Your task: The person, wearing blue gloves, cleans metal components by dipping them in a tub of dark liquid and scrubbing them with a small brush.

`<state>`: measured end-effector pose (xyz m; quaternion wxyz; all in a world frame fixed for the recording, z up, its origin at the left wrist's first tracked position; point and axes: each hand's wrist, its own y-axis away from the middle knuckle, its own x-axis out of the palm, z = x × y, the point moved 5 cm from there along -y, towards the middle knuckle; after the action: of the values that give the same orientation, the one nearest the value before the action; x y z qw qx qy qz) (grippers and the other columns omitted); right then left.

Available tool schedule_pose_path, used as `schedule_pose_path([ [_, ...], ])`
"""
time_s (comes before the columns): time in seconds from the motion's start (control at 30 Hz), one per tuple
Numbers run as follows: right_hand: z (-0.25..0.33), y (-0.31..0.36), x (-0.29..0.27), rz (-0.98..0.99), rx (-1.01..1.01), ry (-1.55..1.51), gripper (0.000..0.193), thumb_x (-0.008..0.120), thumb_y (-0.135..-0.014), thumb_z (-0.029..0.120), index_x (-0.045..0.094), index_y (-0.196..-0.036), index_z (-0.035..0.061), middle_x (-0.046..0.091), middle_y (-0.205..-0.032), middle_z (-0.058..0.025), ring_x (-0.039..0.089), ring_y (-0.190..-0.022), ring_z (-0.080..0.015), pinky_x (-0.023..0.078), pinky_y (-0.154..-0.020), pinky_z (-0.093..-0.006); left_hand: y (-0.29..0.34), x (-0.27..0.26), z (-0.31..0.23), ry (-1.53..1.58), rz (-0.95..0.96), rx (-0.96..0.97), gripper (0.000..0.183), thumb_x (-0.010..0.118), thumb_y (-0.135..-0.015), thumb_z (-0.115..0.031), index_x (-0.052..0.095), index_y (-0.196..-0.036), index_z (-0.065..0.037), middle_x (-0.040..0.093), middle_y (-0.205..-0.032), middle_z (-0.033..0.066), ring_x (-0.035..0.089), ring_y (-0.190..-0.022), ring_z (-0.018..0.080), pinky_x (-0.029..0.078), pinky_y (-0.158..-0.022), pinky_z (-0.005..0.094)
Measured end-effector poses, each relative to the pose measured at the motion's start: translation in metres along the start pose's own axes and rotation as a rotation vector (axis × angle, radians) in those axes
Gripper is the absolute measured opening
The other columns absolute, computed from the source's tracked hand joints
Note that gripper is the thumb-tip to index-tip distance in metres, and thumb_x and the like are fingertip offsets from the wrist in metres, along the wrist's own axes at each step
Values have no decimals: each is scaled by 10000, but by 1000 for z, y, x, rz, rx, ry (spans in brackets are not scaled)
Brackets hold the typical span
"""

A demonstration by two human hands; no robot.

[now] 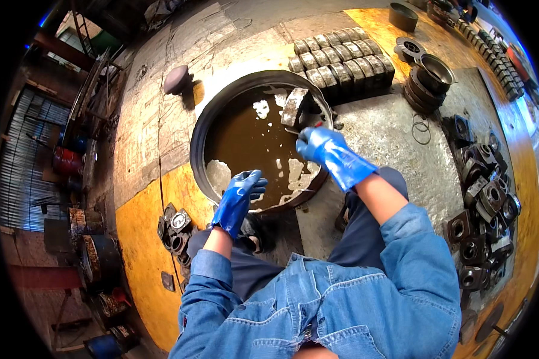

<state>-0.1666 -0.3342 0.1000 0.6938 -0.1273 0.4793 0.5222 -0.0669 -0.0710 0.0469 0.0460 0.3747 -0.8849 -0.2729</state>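
A round dark tub (pixel 196 152) of murky brown liquid (pixel 239 140) with patches of whitish foam stands between my knees. My right hand (pixel 322 148), in a blue rubber glove, is closed over the tub's right side. A thin, short end of something pokes out past its fingers, but its kind is hidden. Just beyond that hand, a curved grey metal block (pixel 294 106) leans up at the tub's far right, inside the rim. My left hand (pixel 241 197), gloved too, hovers over the near left rim. Its fingers are loosely bent and apart, holding nothing.
Rows of curved metal blocks (pixel 344 69) stand beyond the tub. Stacked metal rings (pixel 425 90) sit farther right, and a heap of square metal flanges (pixel 485 203) lies at right. More metal parts (pixel 176 224) lie by my left leg. A rounded brownish object (pixel 177 80) stands far left.
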Motion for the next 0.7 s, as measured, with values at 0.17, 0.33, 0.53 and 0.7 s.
schedule_pose_path([
  [0.17, 2, -25, 71, 276, -57, 265, 361, 681, -946, 361, 798, -1188, 121, 791, -1176, -108, 747, -1134, -333, 596, -916, -505, -113, 0, -3, -208, 68, 11, 548, 760, -976, -454, 678, -1328, -41, 715, -1036, 38, 663, -863, 138, 546, -776, 292],
  [0.33, 14, -29, 91, 488, -73, 339, 420, 573, -1016, 399, 779, -1228, 100, 777, -1243, -123, 742, -1165, -328, 575, -934, -566, -212, 20, -53, -395, -95, 323, 689, 760, -935, -503, 689, -1298, 78, 780, -1150, 201, 743, -1055, 269, 568, -962, 386],
  [0.53, 2, -43, 127, 602, -80, 427, 292, 756, -877, 284, 824, -1111, 124, 798, -1138, -78, 768, -1036, -308, 552, -734, -542, -298, 65, -86, -348, -9, 287, 659, 695, -1017, -478, 645, -1376, 74, 744, -1276, 190, 698, -1178, 256, 515, -1049, 359],
  [0.7, 14, -47, 131, 618, -171, 422, 307, 812, -809, 245, 830, -1094, 136, 793, -1046, -38, 768, -956, -299, 525, -646, -521, -341, 84, -67, -3, 50, 125, 567, 726, -1017, -408, 677, -1381, 24, 741, -1265, 97, 677, -1106, 181, 523, -1001, 332],
])
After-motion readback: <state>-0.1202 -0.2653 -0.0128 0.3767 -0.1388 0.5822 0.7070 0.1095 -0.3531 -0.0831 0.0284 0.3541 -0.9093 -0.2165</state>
